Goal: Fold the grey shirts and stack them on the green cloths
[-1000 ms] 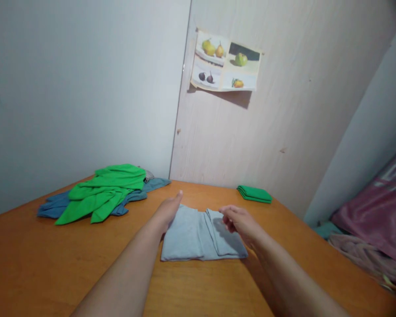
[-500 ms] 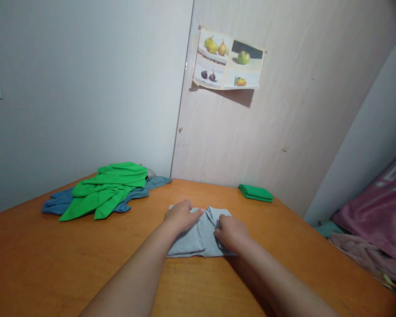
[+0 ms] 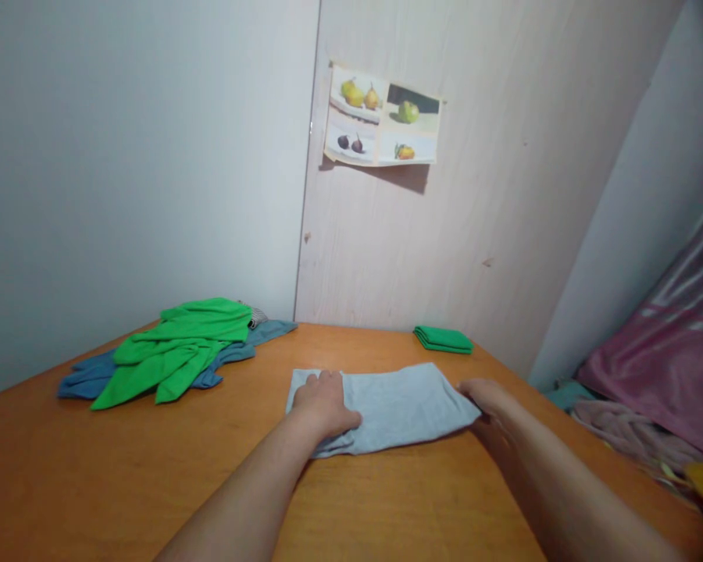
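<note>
A light grey cloth (image 3: 407, 406) lies on the table in front of me, its left part folded in layers and its right part spread in a single wide flap. My left hand (image 3: 325, 406) rests on the folded left part, palm down, with the thumb apart from the fingers. At the right end, my right hand (image 3: 485, 396) pinches the cloth's edge and pulls one corner out to a point, slightly raised. The fingertips of that hand are partly hidden.
A loose heap with a bright green cloth (image 3: 193, 343) over a blue one (image 3: 87, 375) is at the back left of the orange wooden table (image 3: 152, 468). A folded green cloth (image 3: 444, 339) sits at the back right. Beyond the right edge hangs pink fabric (image 3: 638, 375).
My right hand has moved right, unfolding the right part of the grey cloth outward. The left hand has stayed on the folded part. The camera view has turned slightly right.
</note>
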Tool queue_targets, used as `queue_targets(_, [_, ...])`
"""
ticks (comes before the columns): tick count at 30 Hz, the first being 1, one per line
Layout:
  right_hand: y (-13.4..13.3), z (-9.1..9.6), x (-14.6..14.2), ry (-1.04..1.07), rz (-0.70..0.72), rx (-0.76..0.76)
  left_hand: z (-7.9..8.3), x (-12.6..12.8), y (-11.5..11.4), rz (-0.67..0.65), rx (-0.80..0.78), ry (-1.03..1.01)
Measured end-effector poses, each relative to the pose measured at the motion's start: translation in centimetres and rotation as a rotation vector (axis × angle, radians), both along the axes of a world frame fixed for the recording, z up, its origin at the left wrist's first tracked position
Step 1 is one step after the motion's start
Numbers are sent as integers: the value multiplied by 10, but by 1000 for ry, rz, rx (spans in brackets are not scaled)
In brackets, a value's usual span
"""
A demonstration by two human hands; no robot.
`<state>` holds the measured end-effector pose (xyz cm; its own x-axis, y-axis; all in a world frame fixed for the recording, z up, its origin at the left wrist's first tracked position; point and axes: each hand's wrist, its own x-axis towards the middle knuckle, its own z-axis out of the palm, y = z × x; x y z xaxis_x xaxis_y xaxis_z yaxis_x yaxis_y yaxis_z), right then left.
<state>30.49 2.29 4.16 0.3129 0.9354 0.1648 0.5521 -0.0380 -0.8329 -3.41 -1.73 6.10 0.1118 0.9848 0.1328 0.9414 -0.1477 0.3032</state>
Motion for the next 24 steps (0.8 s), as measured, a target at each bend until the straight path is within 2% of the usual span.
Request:
queue_targets(3, [-6,1,16,-151,-74,28,0,-3,3,5,-14,6])
queue_targets(5, [-9,0,11,-249,-55,65,0,-4,5,4,-27,-18])
queue_targets(9, [-14,-9,-23,-389,118,107,0,-2,6,17,-31,-85])
queue_targets(14, [-23,-32,-55,-508,322,106,1,-12,9,70,4,-254])
queue_targets(18, [-22,-44,-53,-578,366,76,8,-51,10,128,20,-491])
queue_targets(21, [-20,-48,-47,-580,368,76,13,-98,0,181,1,-658])
queue_targets(24, [-17,-49,-43,-599,375,76,11,-146,-18,273,-15,-770])
